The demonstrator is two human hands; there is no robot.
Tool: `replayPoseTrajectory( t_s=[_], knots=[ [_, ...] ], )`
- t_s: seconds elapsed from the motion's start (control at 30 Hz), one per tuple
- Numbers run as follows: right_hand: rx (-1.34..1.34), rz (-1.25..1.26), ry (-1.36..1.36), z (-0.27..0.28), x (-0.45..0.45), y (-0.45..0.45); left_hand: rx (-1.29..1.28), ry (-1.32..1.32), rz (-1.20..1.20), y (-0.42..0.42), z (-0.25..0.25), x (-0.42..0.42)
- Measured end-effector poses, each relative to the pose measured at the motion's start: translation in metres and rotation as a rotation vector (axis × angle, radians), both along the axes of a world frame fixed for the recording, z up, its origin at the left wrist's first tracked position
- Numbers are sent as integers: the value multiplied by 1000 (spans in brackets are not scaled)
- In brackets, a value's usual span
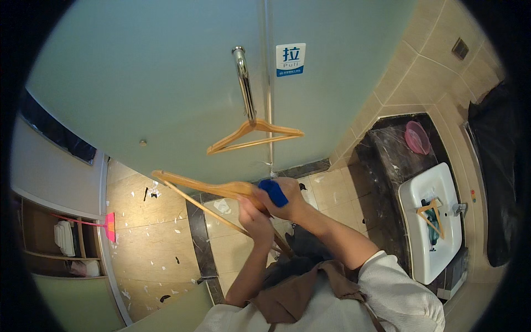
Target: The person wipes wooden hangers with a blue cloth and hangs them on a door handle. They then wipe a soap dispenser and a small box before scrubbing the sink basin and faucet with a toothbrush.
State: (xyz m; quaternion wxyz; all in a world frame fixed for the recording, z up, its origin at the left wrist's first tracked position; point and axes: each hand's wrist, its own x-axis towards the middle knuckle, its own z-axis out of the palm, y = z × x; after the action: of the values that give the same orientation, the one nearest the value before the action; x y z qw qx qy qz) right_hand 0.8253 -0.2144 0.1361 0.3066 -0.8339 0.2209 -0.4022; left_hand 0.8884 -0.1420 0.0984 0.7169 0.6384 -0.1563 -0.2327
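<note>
A wooden clothes hanger (pixel 211 187) with a round trouser bar is tilted across in front of my body. My left hand (pixel 256 224) grips its shoulder piece near the middle. My right hand (pixel 289 199) holds a blue cloth (pixel 274 193) against the hanger just beyond it. The hanger's near end is partly hidden by my arms. Ahead of my hands, a second wooden hanger (pixel 238 135) hangs from the chrome door handle (pixel 244 83) on a frosted glass door (pixel 186 74).
At right a white washbasin (pixel 450 186) holds a small wooden hanger (pixel 431 218) and dark green items. A pink plastic basin (pixel 417 137) stands on the dark stone counter (pixel 388 147). Scraps litter the tiled floor (pixel 155 242). A pink broom (pixel 110 227) leans by the shelves (pixel 37 232).
</note>
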Motion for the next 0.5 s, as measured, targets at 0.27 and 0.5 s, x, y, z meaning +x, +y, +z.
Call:
replayPoseTrajectory(
  t_s=[0.27, 0.5],
  knots=[
    [346, -225, -5, -66, -10, -49, 61, 38, 132, -104, -55, 23],
    [317, -242, 52, -92, -34, -123, 244, -270, 143, -175, -96, -12]
  ],
)
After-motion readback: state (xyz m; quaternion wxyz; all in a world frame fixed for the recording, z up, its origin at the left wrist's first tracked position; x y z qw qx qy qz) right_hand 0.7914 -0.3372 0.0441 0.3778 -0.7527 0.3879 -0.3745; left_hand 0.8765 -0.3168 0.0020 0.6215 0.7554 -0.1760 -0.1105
